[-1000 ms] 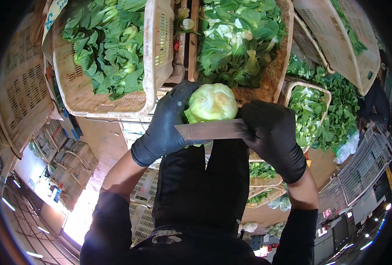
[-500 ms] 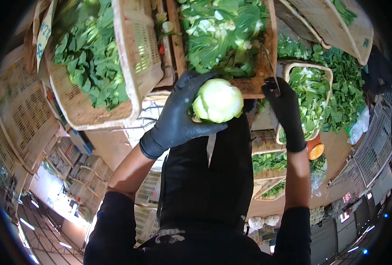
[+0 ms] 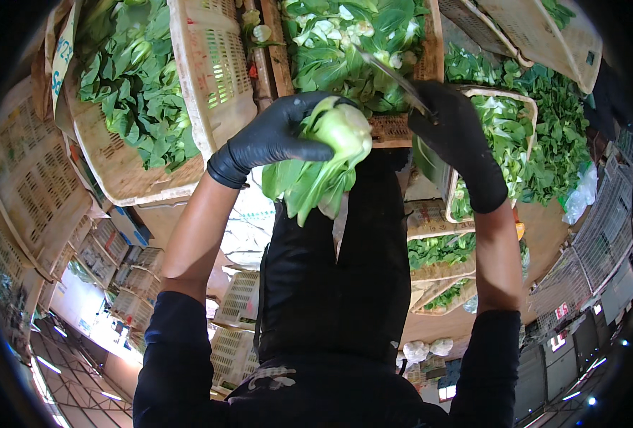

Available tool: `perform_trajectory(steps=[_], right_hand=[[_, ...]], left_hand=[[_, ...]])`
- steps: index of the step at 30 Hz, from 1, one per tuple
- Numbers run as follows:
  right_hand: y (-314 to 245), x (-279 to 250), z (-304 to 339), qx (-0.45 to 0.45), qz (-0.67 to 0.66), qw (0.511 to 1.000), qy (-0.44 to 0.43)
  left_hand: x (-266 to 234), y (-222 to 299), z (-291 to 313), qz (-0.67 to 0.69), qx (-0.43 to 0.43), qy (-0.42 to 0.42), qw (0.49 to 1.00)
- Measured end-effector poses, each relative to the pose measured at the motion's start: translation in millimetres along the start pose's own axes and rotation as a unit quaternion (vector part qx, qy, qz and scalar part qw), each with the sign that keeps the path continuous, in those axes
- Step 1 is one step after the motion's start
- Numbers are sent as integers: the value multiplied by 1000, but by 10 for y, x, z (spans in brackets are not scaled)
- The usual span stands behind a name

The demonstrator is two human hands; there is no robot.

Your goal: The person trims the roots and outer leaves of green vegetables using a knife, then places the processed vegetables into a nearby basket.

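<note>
My left hand (image 3: pixel 270 143), in a black glove, is closed around a bok choy (image 3: pixel 341 134) with a pale green base. Its trimmed base points up and to the right, and its leaves hang down over my lap. In my right hand (image 3: pixel 459 135), also gloved in black, is a knife (image 3: pixel 389 73). The blade slants up and left over the middle crate (image 3: pixel 391 132), which holds loose leaves and cut pale pieces. A green leaf (image 3: pixel 430 162) shows just below my right hand; whether the hand touches it I cannot tell.
A tilted plastic crate (image 3: pixel 194 107) of greens stands at the left. On the right, another crate (image 3: pixel 533 114) of bok choy sits beside a heap of greens (image 3: pixel 562 157). Lower right are stacked crates (image 3: pixel 441 274) with greens. A wire mesh rack (image 3: pixel 580 250) stands farther right.
My left hand has turned the bok choy from base toward me to base up and right, showing its leaves. My right hand has moved slightly inward, and the knife now slants left over the middle crate.
</note>
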State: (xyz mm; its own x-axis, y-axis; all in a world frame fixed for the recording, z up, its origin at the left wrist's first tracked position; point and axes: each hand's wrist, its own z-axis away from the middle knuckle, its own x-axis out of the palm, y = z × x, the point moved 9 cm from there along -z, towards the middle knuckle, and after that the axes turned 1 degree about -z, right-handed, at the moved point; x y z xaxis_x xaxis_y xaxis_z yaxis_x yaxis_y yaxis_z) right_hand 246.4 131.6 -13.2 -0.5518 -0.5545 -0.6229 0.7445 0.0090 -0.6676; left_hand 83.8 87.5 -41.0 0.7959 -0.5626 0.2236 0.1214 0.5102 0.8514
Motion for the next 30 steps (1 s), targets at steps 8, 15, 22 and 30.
perform_trajectory(steps=[8, 15, 22, 30], right_hand=[[25, 462, 102, 14, -348, 937, -1], [2352, 218, 556, 153, -262, 951, 59], [4086, -2414, 3005, 186, 367, 883, 226], [3777, -1098, 2929, 412, 40, 902, 125]], left_hand=[[49, -149, -103, 44, 65, 143, 987], [-280, -300, 9, -73, 55, 317, 944], [-1565, 116, 1521, -405, 172, 447, 779], [-3154, -153, 1570, -603, 37, 409, 684]])
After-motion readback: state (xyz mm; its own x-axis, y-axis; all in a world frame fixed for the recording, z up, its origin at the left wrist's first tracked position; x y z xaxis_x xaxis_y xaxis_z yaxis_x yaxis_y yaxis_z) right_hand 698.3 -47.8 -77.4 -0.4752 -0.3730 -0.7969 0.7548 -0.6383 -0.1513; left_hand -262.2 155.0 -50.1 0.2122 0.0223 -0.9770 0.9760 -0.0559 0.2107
